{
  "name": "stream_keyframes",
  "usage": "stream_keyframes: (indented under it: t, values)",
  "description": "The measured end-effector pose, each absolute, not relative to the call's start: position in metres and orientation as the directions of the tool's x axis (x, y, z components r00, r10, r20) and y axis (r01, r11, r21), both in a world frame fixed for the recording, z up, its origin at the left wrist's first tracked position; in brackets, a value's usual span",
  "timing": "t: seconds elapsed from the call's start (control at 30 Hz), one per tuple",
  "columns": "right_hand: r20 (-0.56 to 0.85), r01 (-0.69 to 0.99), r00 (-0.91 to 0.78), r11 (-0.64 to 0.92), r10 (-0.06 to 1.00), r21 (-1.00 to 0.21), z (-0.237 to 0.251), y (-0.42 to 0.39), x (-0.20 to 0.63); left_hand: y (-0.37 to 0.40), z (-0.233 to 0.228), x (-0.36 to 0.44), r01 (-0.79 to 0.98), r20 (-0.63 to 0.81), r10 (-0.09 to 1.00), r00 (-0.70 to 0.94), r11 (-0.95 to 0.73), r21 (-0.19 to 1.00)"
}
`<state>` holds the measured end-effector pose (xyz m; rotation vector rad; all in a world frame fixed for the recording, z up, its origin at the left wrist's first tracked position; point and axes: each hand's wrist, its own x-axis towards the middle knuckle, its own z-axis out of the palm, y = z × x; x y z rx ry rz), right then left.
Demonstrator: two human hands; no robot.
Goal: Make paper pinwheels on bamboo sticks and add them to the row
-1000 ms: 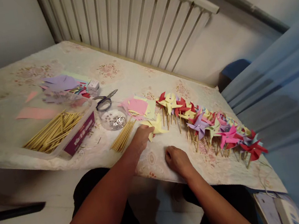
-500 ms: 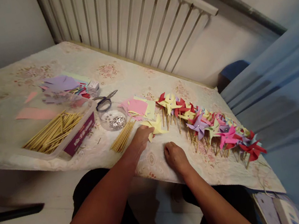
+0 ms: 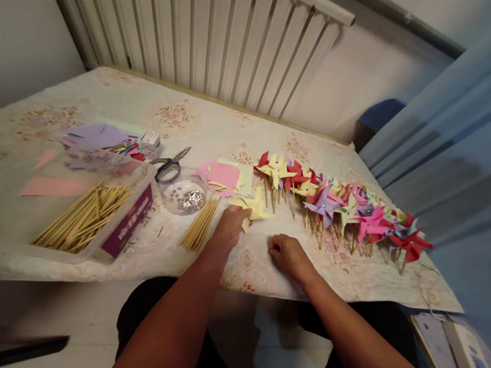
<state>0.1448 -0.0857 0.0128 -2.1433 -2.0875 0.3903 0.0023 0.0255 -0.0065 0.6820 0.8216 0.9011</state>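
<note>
My left hand [image 3: 233,222] is closed on the edge of a pale yellow paper pinwheel [image 3: 256,206], its blades spread out just above or on the tablecloth. My right hand [image 3: 286,251] rests on the cloth to the right and nearer to me, fingers curled in; what they hold, if anything, is hidden. Left of my left hand lies a bundle of thin wooden sticks [image 3: 199,224]. Behind it stands a clear round dish [image 3: 168,204] with small shiny metal pieces. Beyond the pinwheel are stacked pink and yellow paper pieces [image 3: 225,175].
Finished-looking pinwheels on sticks [image 3: 324,205] fill the right side of the table. At the left are a clear plastic box [image 3: 83,255] with more sticks, scissors [image 3: 171,166], and coloured paper scraps [image 3: 94,137]. A radiator [image 3: 201,34] runs along the wall behind; a blue curtain [image 3: 474,171] hangs right.
The view has shifted slightly, so everything sits a little further left. Both hands keep nearly the same pose, the left still on the yellow pinwheel.
</note>
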Motion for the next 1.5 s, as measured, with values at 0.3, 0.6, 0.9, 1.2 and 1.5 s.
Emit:
stream_keyframes:
  t: [0.3, 0.6, 0.9, 1.2, 1.5]
  values:
    - [-0.123, 0.992, 0.054, -0.068, 0.991, -0.109, 0.015, -0.093, 0.137, 0.027, -0.01, 0.002, -0.386, -0.316, 0.87, 0.378, 0.459, 0.8]
    - [-0.091, 0.995, 0.056, -0.063, 0.994, -0.077, 0.011, -0.097, 0.136, 0.027, -0.012, 0.003, -0.398, -0.315, 0.872, 0.375, 0.458, 0.795]
    - [-0.062, 0.993, 0.047, -0.054, 0.997, -0.103, 0.011, -0.099, 0.135, 0.028, -0.014, 0.002, -0.392, -0.29, 0.879, 0.378, 0.436, 0.81]
    - [-0.046, 0.992, 0.043, -0.048, 0.998, -0.117, 0.01, -0.099, 0.135, 0.028, -0.015, 0.003, -0.395, -0.279, 0.882, 0.38, 0.428, 0.813]
    - [-0.026, 0.988, 0.042, -0.046, 0.999, -0.145, 0.005, -0.101, 0.138, 0.028, -0.015, 0.003, -0.397, -0.288, 0.88, 0.377, 0.434, 0.809]
